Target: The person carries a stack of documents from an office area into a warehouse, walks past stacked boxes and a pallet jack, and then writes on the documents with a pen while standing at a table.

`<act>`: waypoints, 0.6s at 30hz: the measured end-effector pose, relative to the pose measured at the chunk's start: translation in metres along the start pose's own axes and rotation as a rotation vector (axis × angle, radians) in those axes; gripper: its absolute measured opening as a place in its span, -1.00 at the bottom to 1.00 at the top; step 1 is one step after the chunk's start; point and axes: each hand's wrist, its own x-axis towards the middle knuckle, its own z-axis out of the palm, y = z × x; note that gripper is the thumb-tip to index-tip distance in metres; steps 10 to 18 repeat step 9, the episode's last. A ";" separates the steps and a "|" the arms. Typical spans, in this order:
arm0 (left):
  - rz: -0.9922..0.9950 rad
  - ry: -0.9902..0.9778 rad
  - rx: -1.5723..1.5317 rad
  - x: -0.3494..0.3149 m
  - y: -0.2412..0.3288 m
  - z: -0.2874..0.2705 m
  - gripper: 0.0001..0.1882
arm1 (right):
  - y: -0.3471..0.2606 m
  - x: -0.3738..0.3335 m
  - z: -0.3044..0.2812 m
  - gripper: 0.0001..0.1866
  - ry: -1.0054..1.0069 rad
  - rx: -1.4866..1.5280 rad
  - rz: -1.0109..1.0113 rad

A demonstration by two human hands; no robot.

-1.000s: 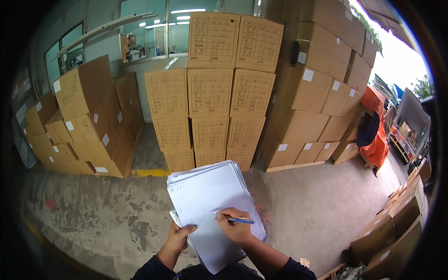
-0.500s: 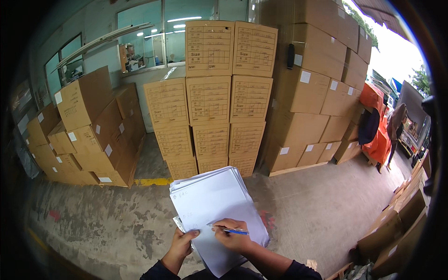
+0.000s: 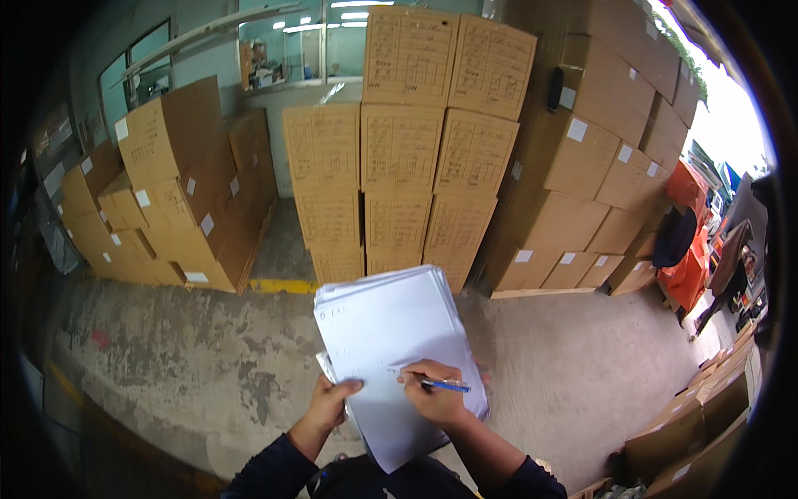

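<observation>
A thick stack of white paper (image 3: 391, 324) is held in front of me, with some handwriting along its left side. My left hand (image 3: 330, 401) grips the stack's lower left edge, thumb on top and fingers underneath, out of sight. My right hand (image 3: 436, 395) rests on the top sheet, closed round a blue pen (image 3: 447, 385). The pen's back end points right; its tip lies by the fingertips near the middle of the page. Beyond the paper stands a stack of brown cartons (image 3: 403, 150) with printed label panels and handwriting.
More cartons (image 3: 179, 200) are piled at the left, and a tall wall of boxes (image 3: 573, 166) stands at the right on a pallet. Further right hangs an orange cover (image 3: 687, 283), with a person (image 3: 731, 266) near it. Open cartons (image 3: 706, 424) line the lower right. Windows (image 3: 283, 50) are behind.
My right hand has moved rightward across the page with the pen. The view has tilted down and turned slightly left. My left hand keeps its hold on the paper.
</observation>
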 end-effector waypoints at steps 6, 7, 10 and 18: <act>-0.006 -0.028 -0.018 0.001 0.000 -0.001 -0.54 | 0.001 0.000 0.002 -0.90 -0.018 0.013 0.025; -0.008 -0.026 -0.017 0.001 0.000 -0.001 -0.54 | 0.000 -0.001 0.002 -0.90 -0.017 0.022 0.047; -0.037 -0.010 0.008 0.002 -0.002 -0.005 -0.52 | 0.001 -0.003 0.005 -0.90 0.000 0.041 0.071; -0.037 -0.010 0.008 0.002 -0.002 -0.005 -0.52 | 0.001 -0.003 0.005 -0.90 0.000 0.041 0.071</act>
